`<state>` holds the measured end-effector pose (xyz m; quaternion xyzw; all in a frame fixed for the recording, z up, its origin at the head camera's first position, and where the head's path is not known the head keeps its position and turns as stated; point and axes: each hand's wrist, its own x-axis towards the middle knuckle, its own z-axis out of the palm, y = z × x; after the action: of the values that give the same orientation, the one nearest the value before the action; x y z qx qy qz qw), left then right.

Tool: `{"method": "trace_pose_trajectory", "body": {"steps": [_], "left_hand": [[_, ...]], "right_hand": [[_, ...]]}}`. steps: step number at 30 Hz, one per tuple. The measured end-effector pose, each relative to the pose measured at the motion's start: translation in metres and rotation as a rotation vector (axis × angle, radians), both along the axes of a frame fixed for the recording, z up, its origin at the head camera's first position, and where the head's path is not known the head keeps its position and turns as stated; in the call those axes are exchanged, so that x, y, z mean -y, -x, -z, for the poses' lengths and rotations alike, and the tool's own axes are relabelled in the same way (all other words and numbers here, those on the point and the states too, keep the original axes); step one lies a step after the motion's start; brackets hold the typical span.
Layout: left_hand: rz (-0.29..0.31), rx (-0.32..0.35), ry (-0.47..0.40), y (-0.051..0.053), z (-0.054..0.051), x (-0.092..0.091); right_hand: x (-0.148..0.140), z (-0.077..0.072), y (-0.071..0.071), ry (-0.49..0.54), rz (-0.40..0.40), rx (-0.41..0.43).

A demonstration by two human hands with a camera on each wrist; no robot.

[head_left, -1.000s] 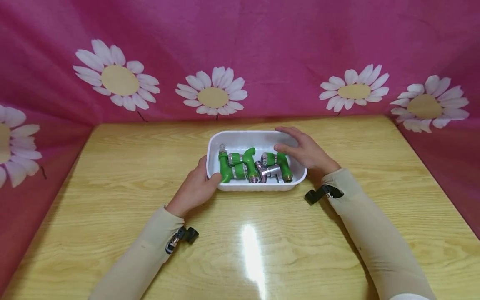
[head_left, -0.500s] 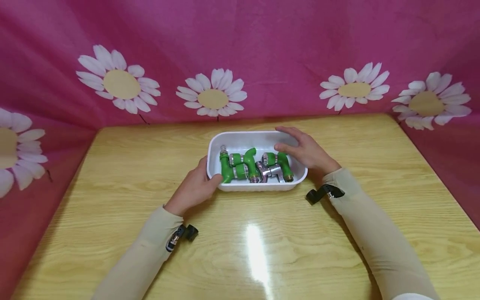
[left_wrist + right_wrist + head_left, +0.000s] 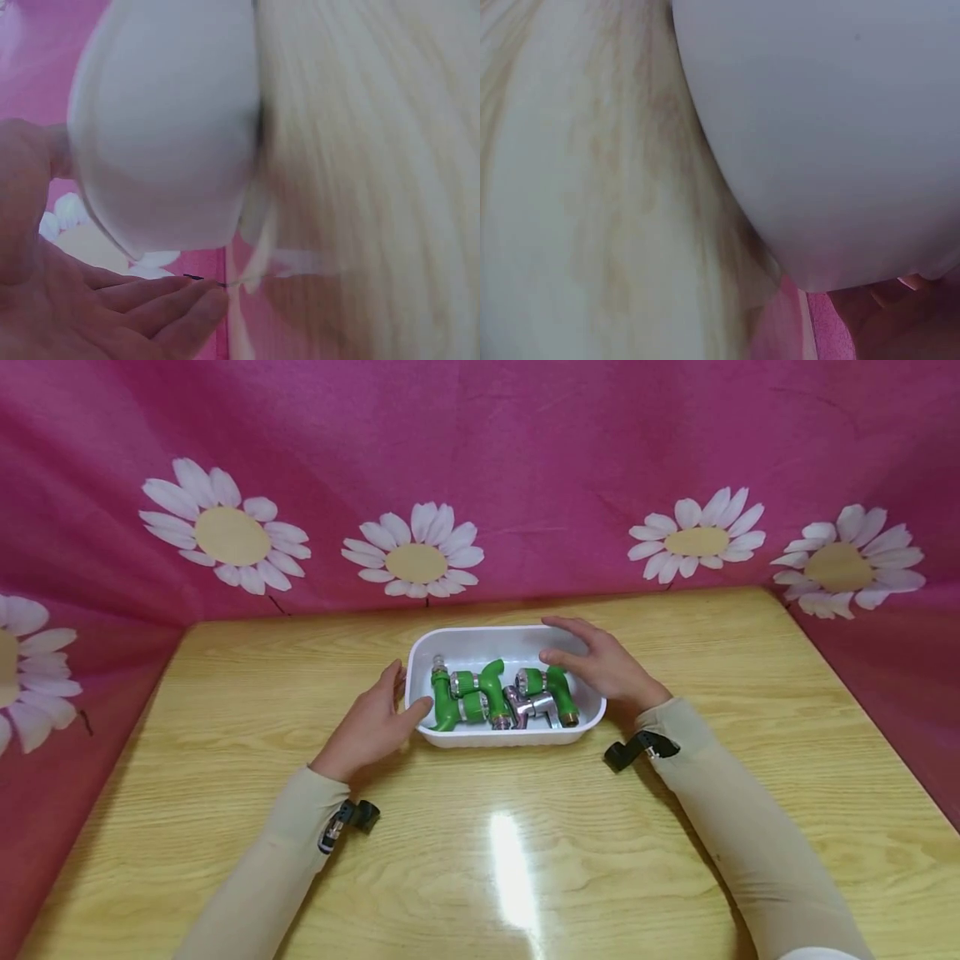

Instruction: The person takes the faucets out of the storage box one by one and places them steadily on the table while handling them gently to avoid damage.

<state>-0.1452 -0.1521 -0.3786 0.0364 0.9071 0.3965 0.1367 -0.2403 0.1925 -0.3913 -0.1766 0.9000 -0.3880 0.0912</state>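
A white rectangular tray [image 3: 510, 739] stands on the table in the head view, with three green plastic taps and a chrome tap [image 3: 542, 705] lying in it. Those are the left green tap [image 3: 444, 706], the middle green tap [image 3: 493, 687] and the right green tap [image 3: 561, 692]. At the tray's left end is my left hand [image 3: 367, 727], fingers straight and spread, thumb near the rim. In the left wrist view its lower fingers sit apart from the tray wall. My right hand [image 3: 615, 668] rests at the back right corner, thumb reaching over the rim, fingers extended along the outside.
The light wooden table [image 3: 225, 735] bears a bright reflection in front of the tray. A pink cloth [image 3: 555, 460] with white daisies surrounds its back and sides. Small black cameras are strapped to both wrists.
My left hand has loosened from the tray's left end and drawn slightly back to the left, fingers spreading. My right hand and the taps keep their places; the head view has shifted a little.
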Motion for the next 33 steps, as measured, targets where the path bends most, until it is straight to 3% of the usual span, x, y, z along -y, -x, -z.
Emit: {"method": "trace_pose_trajectory", "body": {"steps": [12,22,27,30,33], "left_hand": [[-0.053,-0.034,0.009,0.017,-0.002,-0.002],[-0.04,-0.079,0.074,0.022,-0.003,0.002],[0.028,-0.083,0.09,0.024,-0.002,-0.001],[0.087,-0.11,0.128,0.026,-0.001,-0.004],[0.108,-0.137,0.171,0.027,-0.002,-0.006]], "right_hand": [[0.002,0.001,-0.001,-0.006,-0.005,-0.008],[0.0,0.001,0.0,0.005,-0.005,-0.014],[0.001,0.001,-0.002,0.005,-0.01,-0.021],[0.0,0.0,-0.002,-0.005,-0.007,-0.028],[0.0,-0.001,-0.001,-0.013,-0.007,-0.038]]}}
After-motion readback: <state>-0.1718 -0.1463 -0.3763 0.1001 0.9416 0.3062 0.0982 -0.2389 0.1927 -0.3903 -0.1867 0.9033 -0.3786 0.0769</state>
